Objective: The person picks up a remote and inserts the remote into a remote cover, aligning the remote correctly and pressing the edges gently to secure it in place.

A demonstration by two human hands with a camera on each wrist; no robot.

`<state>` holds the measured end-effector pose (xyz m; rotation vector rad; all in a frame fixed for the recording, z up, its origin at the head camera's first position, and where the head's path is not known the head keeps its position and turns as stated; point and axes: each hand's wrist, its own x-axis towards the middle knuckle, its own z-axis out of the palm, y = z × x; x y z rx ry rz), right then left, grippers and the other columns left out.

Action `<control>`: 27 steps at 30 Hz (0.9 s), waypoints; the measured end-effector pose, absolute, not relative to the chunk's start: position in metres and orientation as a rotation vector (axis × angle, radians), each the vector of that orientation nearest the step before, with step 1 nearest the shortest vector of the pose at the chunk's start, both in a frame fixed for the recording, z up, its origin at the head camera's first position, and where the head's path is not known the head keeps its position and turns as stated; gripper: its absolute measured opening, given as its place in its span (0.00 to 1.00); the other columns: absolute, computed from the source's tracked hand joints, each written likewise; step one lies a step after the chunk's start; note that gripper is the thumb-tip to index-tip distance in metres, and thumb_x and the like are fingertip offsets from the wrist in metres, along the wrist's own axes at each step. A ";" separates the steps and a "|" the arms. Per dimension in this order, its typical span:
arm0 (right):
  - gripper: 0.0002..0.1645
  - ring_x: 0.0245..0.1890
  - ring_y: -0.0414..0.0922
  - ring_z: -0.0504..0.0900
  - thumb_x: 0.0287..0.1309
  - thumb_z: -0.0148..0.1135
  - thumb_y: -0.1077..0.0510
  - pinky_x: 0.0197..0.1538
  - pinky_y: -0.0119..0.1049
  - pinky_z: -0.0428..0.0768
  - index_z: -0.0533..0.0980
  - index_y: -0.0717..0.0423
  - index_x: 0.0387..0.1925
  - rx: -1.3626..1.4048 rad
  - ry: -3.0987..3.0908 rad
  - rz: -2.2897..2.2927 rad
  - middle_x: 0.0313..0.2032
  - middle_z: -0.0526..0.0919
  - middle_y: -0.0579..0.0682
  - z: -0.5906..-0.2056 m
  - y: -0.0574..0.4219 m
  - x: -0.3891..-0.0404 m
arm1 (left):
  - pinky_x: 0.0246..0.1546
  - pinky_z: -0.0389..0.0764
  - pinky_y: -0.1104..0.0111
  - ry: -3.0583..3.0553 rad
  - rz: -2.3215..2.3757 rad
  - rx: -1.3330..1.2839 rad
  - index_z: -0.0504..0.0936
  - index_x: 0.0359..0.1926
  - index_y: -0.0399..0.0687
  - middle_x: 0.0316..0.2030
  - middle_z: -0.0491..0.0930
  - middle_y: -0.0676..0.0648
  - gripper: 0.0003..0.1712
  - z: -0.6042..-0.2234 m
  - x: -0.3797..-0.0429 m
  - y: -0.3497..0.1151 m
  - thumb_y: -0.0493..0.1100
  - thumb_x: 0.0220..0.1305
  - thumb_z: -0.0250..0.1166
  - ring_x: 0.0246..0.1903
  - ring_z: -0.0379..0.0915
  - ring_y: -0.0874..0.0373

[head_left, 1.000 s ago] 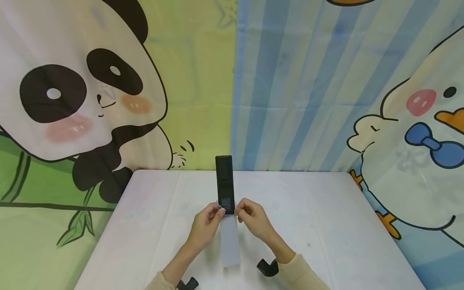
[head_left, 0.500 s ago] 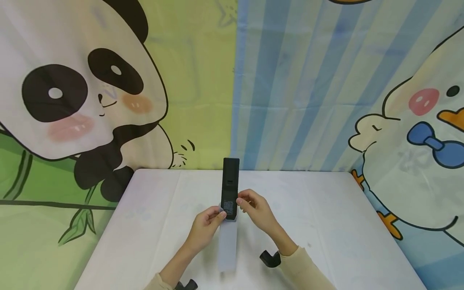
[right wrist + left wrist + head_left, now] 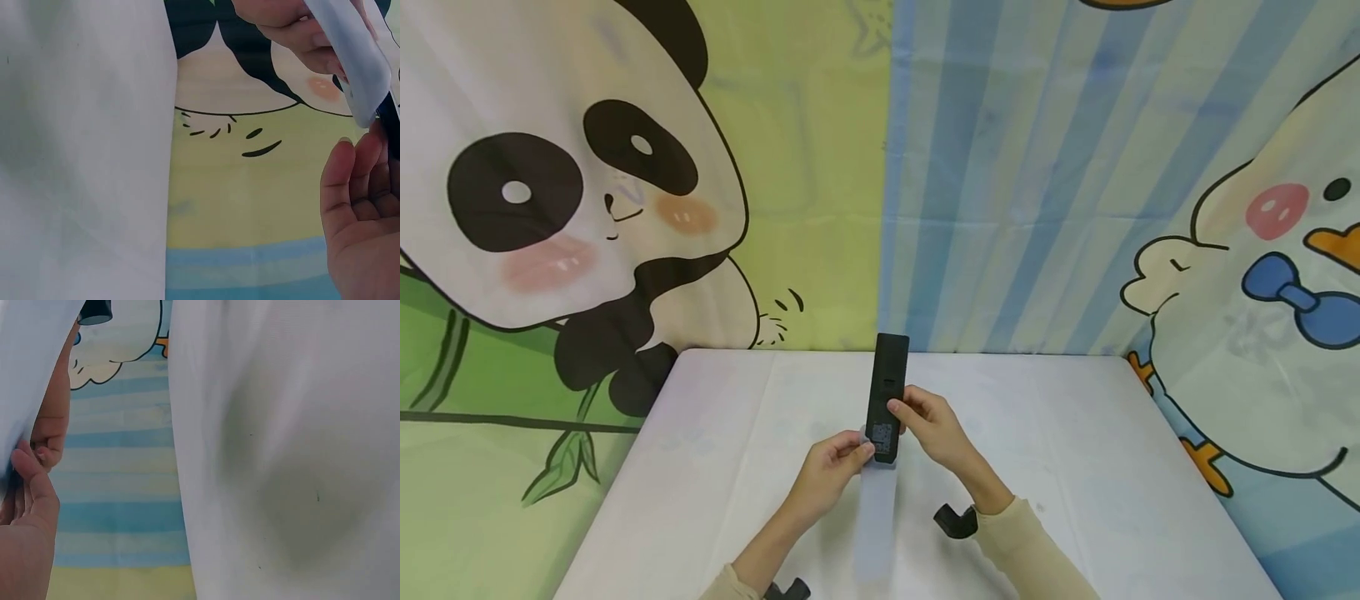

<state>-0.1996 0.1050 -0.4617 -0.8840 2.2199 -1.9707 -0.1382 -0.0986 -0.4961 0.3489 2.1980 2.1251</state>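
Note:
A black remote control (image 3: pixel 889 367), back side up with a printed label near its lower end, stands above the table in the head view. Below it hangs a long pale sleeve (image 3: pixel 876 521), whose mouth meets the remote's lower end. My left hand (image 3: pixel 827 473) pinches the sleeve's mouth at the remote's lower left corner. With thumb and fingers, my right hand (image 3: pixel 937 429) grips the remote's right edge around mid-length. The right wrist view has the sleeve's rounded end (image 3: pixel 365 81) beside the dark remote (image 3: pixel 392 125). The sleeve hides much of the remote in the left wrist view.
A white-covered table (image 3: pixel 1037 467) spreads beneath both hands. Behind it hangs a printed cloth backdrop (image 3: pixel 805 167) with a panda and a duck. Black wrist-worn camera parts (image 3: pixel 957 522) stick out near both sleeves of the person.
The remote has shifted right and slightly down, and now leans right at its top. My right hand has moved up from its lower corner to grip its side. My left hand keeps its pinch.

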 end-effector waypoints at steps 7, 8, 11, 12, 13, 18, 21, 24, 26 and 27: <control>0.07 0.24 0.59 0.74 0.73 0.54 0.66 0.30 0.34 0.78 0.77 0.66 0.39 -0.958 2.171 -1.902 0.27 0.78 0.56 -0.460 0.108 -0.200 | 0.44 0.82 0.68 2.148 2.162 0.420 0.81 0.47 0.29 0.40 0.85 0.39 0.15 -0.495 -0.140 -0.099 0.41 0.72 0.63 0.40 0.83 0.58; 0.07 0.24 0.58 0.74 0.73 0.54 0.66 0.30 0.34 0.78 0.77 0.66 0.39 -0.970 2.166 -1.895 0.27 0.78 0.56 -0.459 0.108 -0.200 | 0.44 0.82 0.68 2.147 2.164 0.429 0.81 0.47 0.29 0.40 0.85 0.39 0.15 -0.495 -0.140 -0.099 0.40 0.72 0.62 0.40 0.83 0.58; 0.08 0.23 0.56 0.73 0.73 0.54 0.65 0.29 0.35 0.77 0.77 0.66 0.39 -1.009 2.151 -1.868 0.26 0.77 0.57 -0.457 0.108 -0.201 | 0.43 0.82 0.68 2.154 2.166 0.446 0.82 0.47 0.29 0.39 0.85 0.40 0.14 -0.494 -0.140 -0.099 0.40 0.73 0.62 0.40 0.83 0.58; 0.08 0.23 0.55 0.73 0.73 0.54 0.65 0.29 0.35 0.77 0.77 0.66 0.39 -1.020 2.146 -1.854 0.26 0.76 0.57 -0.457 0.108 -0.201 | 0.43 0.82 0.68 2.153 2.166 0.454 0.82 0.47 0.29 0.40 0.85 0.40 0.14 -0.493 -0.140 -0.099 0.40 0.73 0.62 0.40 0.83 0.58; 0.07 0.23 0.55 0.73 0.73 0.54 0.65 0.29 0.35 0.77 0.77 0.65 0.39 -1.029 2.144 -1.839 0.25 0.76 0.57 -0.456 0.108 -0.201 | 0.43 0.82 0.68 2.152 2.165 0.460 0.82 0.48 0.29 0.40 0.85 0.40 0.15 -0.492 -0.140 -0.100 0.40 0.73 0.62 0.40 0.83 0.58; 0.07 0.26 0.58 0.73 0.72 0.54 0.66 0.31 0.35 0.76 0.76 0.62 0.36 -1.023 2.148 -1.817 0.27 0.75 0.54 -0.456 0.105 -0.200 | 0.43 0.82 0.69 2.157 2.169 0.482 0.82 0.49 0.29 0.40 0.86 0.39 0.15 -0.489 -0.140 -0.101 0.39 0.73 0.61 0.40 0.83 0.58; 0.07 0.29 0.62 0.72 0.71 0.55 0.68 0.33 0.33 0.76 0.76 0.62 0.34 -0.998 2.152 -1.853 0.30 0.73 0.52 -0.457 0.103 -0.199 | 0.42 0.82 0.69 2.166 2.176 0.484 0.82 0.49 0.29 0.40 0.86 0.39 0.14 -0.486 -0.140 -0.101 0.39 0.73 0.62 0.39 0.83 0.58; 0.08 0.29 0.63 0.72 0.70 0.56 0.70 0.33 0.33 0.76 0.75 0.63 0.32 -1.001 2.151 -1.889 0.32 0.71 0.51 -0.457 0.103 -0.199 | 0.42 0.82 0.69 2.193 2.163 0.495 0.82 0.48 0.29 0.40 0.86 0.40 0.14 -0.483 -0.142 -0.102 0.39 0.73 0.62 0.39 0.83 0.58; 0.07 0.28 0.60 0.72 0.69 0.56 0.71 0.32 0.35 0.77 0.76 0.63 0.33 -1.013 2.148 -1.910 0.33 0.71 0.51 -0.456 0.103 -0.200 | 0.40 0.82 0.69 2.223 2.152 0.519 0.83 0.48 0.31 0.39 0.86 0.42 0.13 -0.480 -0.145 -0.102 0.39 0.73 0.62 0.37 0.82 0.59; 0.07 0.28 0.58 0.72 0.69 0.56 0.71 0.32 0.35 0.77 0.76 0.63 0.33 -1.018 2.144 -1.920 0.33 0.71 0.51 -0.455 0.102 -0.200 | 0.40 0.82 0.69 2.238 2.149 0.535 0.83 0.47 0.32 0.38 0.86 0.42 0.13 -0.479 -0.146 -0.102 0.40 0.73 0.62 0.37 0.82 0.59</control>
